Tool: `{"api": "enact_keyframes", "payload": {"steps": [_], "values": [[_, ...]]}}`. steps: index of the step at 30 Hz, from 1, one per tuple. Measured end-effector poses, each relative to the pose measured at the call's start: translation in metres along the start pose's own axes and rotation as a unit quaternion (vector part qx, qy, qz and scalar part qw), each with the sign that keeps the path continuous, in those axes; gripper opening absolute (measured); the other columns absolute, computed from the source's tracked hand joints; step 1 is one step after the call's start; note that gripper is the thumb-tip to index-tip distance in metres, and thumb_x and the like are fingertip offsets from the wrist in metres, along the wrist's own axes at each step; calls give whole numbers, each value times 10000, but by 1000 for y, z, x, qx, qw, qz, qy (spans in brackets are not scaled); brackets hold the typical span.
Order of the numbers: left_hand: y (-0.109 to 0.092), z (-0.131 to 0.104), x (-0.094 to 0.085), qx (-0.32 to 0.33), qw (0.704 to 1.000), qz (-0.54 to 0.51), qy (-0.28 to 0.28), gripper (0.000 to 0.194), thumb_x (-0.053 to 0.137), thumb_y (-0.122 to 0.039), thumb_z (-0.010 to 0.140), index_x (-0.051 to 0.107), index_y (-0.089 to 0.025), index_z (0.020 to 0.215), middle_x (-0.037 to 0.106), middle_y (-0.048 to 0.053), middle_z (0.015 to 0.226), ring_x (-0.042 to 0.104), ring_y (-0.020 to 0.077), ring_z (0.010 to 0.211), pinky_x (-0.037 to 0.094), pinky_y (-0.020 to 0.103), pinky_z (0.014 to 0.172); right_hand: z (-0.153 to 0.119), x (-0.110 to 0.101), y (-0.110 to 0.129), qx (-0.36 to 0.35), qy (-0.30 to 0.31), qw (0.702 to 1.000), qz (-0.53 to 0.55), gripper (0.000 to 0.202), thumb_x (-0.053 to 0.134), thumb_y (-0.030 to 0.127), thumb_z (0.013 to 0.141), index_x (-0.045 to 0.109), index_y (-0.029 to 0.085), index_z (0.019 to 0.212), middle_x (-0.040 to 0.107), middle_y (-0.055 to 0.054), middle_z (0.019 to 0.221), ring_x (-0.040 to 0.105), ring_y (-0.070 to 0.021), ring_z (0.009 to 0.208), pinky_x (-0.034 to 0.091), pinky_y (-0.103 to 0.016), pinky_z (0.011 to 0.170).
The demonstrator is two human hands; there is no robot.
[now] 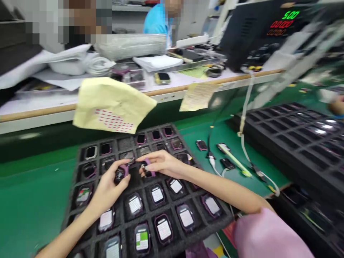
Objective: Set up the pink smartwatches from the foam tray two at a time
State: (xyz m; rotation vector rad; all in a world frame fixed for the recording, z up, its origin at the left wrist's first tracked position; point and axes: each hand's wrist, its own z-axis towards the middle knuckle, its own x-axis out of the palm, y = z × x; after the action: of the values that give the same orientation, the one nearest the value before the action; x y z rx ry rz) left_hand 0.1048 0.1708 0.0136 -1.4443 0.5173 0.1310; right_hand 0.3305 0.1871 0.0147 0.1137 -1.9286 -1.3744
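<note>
Over the middle of a black foam tray, my left hand pinches a purple-framed smartwatch whose dark inner side shows. Close beside it, my right hand has its fingers closed on a second purple watch part, partly hidden by the fingers. A small dark piece lies between the fingertips of both hands; which hand holds it I cannot tell. Around them, the tray's compartments hold several smartwatches, some with lit white screens, one with a green-and-white screen, others dark.
A yellow paper hangs from the shelf edge behind the tray. Cables, loose watch parts and a pale green stick lie to the right. Beyond is another foam tray. A power supply and a person in blue are behind.
</note>
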Motion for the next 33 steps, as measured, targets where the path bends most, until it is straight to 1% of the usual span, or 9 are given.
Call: {"api": "enact_keyframes", "payload": {"steps": [4,7,11,14,16,19,23,26,33], "values": [[-1,2,-2,28,1000,-12,7,344,548,-157,775,567,-187,1118,642,40,1017,597,199,965,452,317,900,1,2,7,0,-24,999,-28,420,803,221,715,688,133,1109,729,-92,913,694,-183,823,479,-291,792],[-1,1,-4,39,999,-33,10,371,542,-143,793,529,-196,1160,616,39,1044,574,189,980,427,307,916,1,4,10,1,-13,999,-37,390,775,215,751,682,137,1122,735,-99,917,692,-183,837,481,-283,781],[-1,1,-6,40,998,-48,16,360,536,-103,785,538,-196,1133,605,42,1074,554,194,1020,398,317,956,0,7,12,8,-16,999,-51,370,780,186,743,693,143,1100,741,-101,935,694,-183,852,483,-275,791],[1,1,-5,26,995,-95,8,457,610,-152,781,497,-213,1220,568,54,1180,522,208,1095,376,338,998,0,8,13,26,-16,998,-57,433,756,222,780,642,147,1191,731,-118,997,687,-204,926,474,-297,839],[2,1,-4,-15,986,-163,35,537,655,-192,766,462,-210,1266,578,62,1144,559,208,1017,440,346,926,0,8,13,46,-26,997,-53,462,735,249,804,604,158,1238,715,-129,1058,675,-226,991,468,-323,875],[1,1,-4,-95,951,-283,83,484,637,-218,774,485,-178,1231,607,56,986,605,186,824,524,333,742,1,8,12,67,-45,996,-26,436,719,265,817,606,150,1222,697,-141,1106,659,-252,1044,449,-374,945],[3,-2,-3,-122,923,-359,63,419,617,-187,771,520,-179,1179,643,72,1021,621,202,909,549,346,784,1,9,9,76,-60,995,0,443,719,236,803,602,139,1218,689,-151,1127,638,-265,1086,416,-426,1008],[6,-4,-1,-116,926,-356,54,403,588,-172,777,524,-176,1175,665,77,1001,628,218,955,562,342,775,1,10,7,65,-77,995,-2,475,721,207,784,591,156,1237,688,-137,1137,637,-266,1088,406,-444,1025],[2,-5,-1,-103,941,-317,59,394,560,-160,762,539,-181,1156,653,51,950,634,202,893,577,345,736,-3,14,1,43,-104,992,-56,554,734,214,753,568,198,1281,680,-107,1166,596,-289,1151,363,-495,1066]]}}
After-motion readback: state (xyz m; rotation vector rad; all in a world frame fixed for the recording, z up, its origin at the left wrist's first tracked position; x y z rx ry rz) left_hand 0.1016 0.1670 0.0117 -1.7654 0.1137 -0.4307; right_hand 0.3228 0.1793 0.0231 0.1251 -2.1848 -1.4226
